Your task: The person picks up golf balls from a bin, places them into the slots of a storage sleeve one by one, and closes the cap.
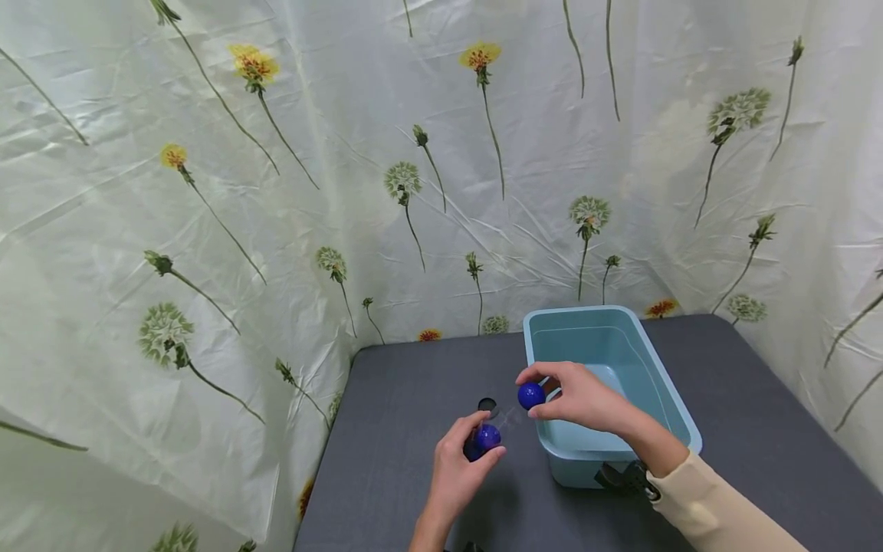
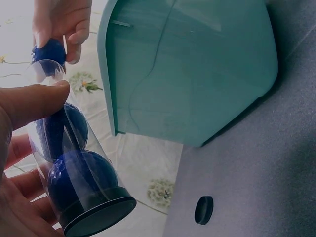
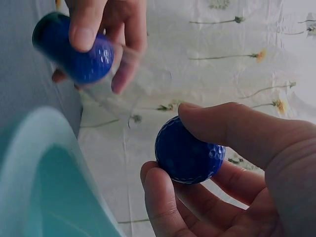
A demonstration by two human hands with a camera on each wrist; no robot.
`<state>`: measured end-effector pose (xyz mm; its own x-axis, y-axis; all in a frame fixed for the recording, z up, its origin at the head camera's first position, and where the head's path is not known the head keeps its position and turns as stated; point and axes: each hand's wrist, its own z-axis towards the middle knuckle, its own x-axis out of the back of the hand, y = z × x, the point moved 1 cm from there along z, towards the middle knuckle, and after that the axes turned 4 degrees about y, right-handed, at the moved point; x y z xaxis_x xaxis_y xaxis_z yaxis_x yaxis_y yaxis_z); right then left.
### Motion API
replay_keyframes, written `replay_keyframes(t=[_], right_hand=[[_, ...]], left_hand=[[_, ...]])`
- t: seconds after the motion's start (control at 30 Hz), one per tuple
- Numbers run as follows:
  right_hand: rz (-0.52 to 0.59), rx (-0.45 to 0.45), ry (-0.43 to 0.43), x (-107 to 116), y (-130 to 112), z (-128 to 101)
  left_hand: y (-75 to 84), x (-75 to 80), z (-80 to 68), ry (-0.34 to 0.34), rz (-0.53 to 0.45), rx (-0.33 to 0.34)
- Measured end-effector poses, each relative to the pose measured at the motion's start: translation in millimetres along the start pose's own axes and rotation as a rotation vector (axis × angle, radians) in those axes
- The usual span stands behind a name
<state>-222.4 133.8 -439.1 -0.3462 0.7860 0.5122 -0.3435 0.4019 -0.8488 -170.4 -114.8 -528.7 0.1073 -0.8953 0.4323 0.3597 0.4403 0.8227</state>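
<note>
My left hand grips a clear plastic tube above the grey table, just left of the bin. The tube holds two dark blue dimpled balls and has a black cap on its lower end. Its open mouth points up toward my right hand. That hand pinches a third blue ball between thumb and fingers, a short way above and right of the tube mouth. The pinched ball fills the right wrist view, with the tube behind it.
A light teal plastic bin stands on the grey table right of my hands; nothing shows inside it. A loose black cap lies on the table beyond the tube. Flower-print sheets wall the table at the back and both sides.
</note>
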Motion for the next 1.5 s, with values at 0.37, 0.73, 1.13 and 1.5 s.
replay_keyframes(t=[0.37,0.73,1.13,1.5], right_hand=[[0.008,0.046,-0.057,-25,-5,7],[0.036,0.07,-0.091,-41,-12,14],[0.031,0.015,0.087,-68,-28,28],[0.092,-0.074,0.308,-131,-5,48]], left_hand=[[-3.3,7.0,-3.0,0.014,0.014,-0.009],[-13.2,10.5,-12.2,0.041,-0.049,0.044],[-16.4,39.8,-19.0,0.237,-0.06,0.017],[-29.5,64.5,-28.3,0.346,-0.044,-0.02]])
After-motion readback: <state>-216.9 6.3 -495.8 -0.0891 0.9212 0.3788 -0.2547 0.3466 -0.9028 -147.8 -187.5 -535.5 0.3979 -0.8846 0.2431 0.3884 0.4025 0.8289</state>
